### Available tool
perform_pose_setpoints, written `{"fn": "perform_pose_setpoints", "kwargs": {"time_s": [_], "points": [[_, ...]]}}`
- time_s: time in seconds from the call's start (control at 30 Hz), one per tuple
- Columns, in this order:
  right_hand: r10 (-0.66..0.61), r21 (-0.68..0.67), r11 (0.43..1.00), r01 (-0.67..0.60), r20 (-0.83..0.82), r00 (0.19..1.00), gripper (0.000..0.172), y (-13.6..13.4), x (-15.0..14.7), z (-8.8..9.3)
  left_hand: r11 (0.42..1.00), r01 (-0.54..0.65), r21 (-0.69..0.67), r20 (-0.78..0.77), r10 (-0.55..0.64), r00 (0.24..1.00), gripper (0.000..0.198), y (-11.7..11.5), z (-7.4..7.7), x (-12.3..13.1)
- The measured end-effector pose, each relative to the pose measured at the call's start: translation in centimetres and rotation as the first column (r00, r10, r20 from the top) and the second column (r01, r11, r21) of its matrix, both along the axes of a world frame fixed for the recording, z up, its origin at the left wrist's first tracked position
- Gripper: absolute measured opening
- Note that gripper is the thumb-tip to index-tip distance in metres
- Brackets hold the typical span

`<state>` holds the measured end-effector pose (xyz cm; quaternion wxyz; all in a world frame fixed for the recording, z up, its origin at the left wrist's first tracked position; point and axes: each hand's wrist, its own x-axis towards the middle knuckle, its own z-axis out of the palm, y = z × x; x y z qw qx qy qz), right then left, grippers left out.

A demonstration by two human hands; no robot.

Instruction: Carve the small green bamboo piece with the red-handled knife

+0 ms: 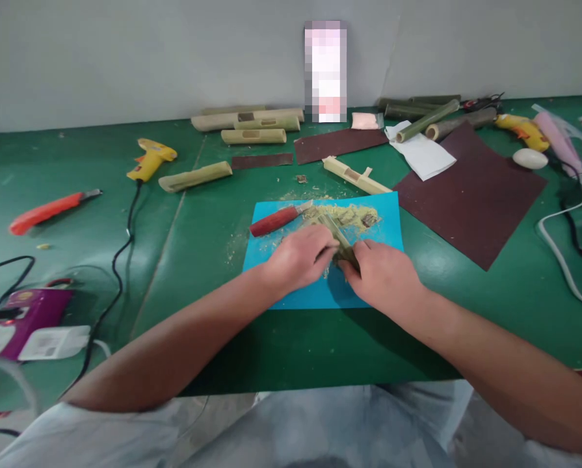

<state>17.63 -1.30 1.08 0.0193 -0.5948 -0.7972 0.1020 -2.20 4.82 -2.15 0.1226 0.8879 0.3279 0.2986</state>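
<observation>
A short greenish bamboo piece is held at a slant above a blue sheet. My right hand is closed around its near end. My left hand is closed against the left side of the bamboo, its fingers curled together. What lies between those fingers is hidden; only a dark strip shows there. Pale yellow-green dust and shavings are heaped on the sheet just beyond my hands. Left of the heap lies a red-handled knife, its blade tip among the dust.
Cut bamboo tubes lie along the wall, with a notched one behind the sheet. Brown sandpaper sheets are at right. A yellow glue gun and a red utility knife lie left, near a purple power strip.
</observation>
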Motion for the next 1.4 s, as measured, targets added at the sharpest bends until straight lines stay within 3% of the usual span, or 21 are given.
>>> {"fn": "perform_pose_setpoints", "kwargs": {"time_s": [0.1,0.23,0.33,0.47,0.6,0.73,0.83,0.97,1.1,1.23,1.4], "points": [[-0.009,-0.008,1.0,0.009,-0.004,1.0,0.031,0.0,0.0,0.0,0.997,-0.073,0.023,0.048,0.072,0.996,0.015,0.3,0.1,-0.2],[0.004,-0.011,1.0,-0.004,-0.009,1.0,0.029,0.0,0.0,0.1,1.0,-0.01,-0.014,0.045,0.01,0.999,0.013,0.5,0.0,-0.3],[-0.003,-0.009,1.0,0.003,-0.001,1.0,0.031,0.0,0.0,0.1,0.995,-0.099,0.016,0.079,0.097,0.992,0.015,0.6,-0.1,-0.3],[0.01,-0.013,1.0,-0.01,0.003,1.0,0.03,0.0,0.0,0.2,0.999,-0.011,-0.047,0.032,0.012,0.999,0.015,0.5,-0.2,-0.2],[-0.01,-0.006,1.0,0.01,0.013,1.0,0.032,0.0,0.0,0.3,0.994,-0.11,-0.012,0.107,0.11,0.988,0.016,0.7,-0.1,-0.3],[-0.004,0.013,1.0,0.003,0.031,1.0,0.033,-0.2,-0.1,0.3,0.999,-0.031,-0.037,0.064,0.033,0.997,0.013,0.9,-0.2,-0.4],[-0.006,0.022,1.0,0.006,0.041,0.999,0.033,-0.2,-0.1,0.3,0.991,-0.13,-0.013,0.096,0.13,0.987,0.015,1.1,-0.3,-0.5],[-0.003,0.03,1.0,0.002,0.032,0.999,0.034,-0.1,0.0,0.3,0.997,-0.049,-0.056,0.078,0.053,0.995,0.014,1.3,-0.5,-0.6],[-0.013,0.016,1.0,0.013,0.035,0.999,0.034,-0.1,-0.1,0.3,0.991,-0.133,-0.007,0.12,0.132,0.984,0.015,1.2,-0.6,-0.6],[-0.005,0.016,1.0,0.005,0.044,0.999,0.033,-0.2,-0.2,0.3,0.999,-0.045,-0.03,0.092,0.047,0.995,0.013,1.1,-0.6,-0.6],[-0.008,0.072,0.997,0.007,0.012,1.0,0.024,-0.2,0.2,0.1,0.981,-0.192,-0.011,0.107,0.192,0.976,0.012,2.3,-0.8,-1.4]]}}
